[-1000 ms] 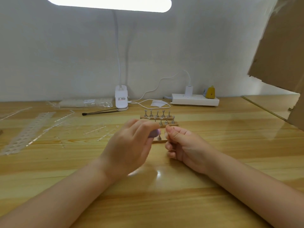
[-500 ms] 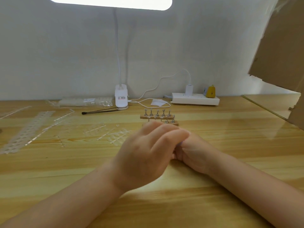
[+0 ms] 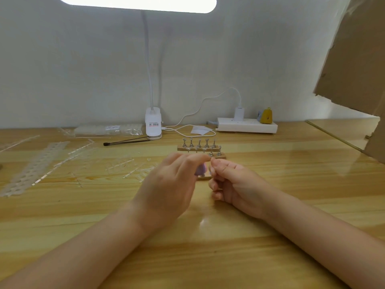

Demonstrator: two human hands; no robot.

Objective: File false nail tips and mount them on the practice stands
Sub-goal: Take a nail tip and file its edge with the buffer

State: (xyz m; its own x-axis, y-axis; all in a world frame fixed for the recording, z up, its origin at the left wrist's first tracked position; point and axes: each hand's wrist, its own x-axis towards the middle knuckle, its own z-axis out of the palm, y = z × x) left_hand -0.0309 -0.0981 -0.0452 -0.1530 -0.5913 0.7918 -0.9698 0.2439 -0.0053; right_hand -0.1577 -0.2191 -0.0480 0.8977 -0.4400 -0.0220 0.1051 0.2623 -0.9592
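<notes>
My wooden table (image 3: 229, 257) fills the lower view, with the pale wall behind it and the glowing lamp head (image 3: 137, 3) overhead on its white clamp base (image 3: 153, 126). A torn sheet of cardboard (image 3: 358, 59) hangs at the far right. Along the back edge lie a white power strip (image 3: 248, 127) with a small yellow object (image 3: 266, 116) on it, and a clear plastic packet (image 3: 108, 130) to the left of the lamp base. Clear perforated strips (image 3: 35, 165) spread over the table's left side, and a thin black brush (image 3: 127, 141) lies in front of the lamp base. My left hand (image 3: 168, 190) is curled round a small purple file block (image 3: 201, 169), of which only a bit peeks out past my fingers. My right hand (image 3: 233, 182) is just beside it, thumb and forefinger pinched together on something too small and clear for me to tell whether it is a nail tip. Just beyond my fingertips stand the practice stands (image 3: 201, 147), two wooden bars set with small metal pegs, some bearing clear tips.
</notes>
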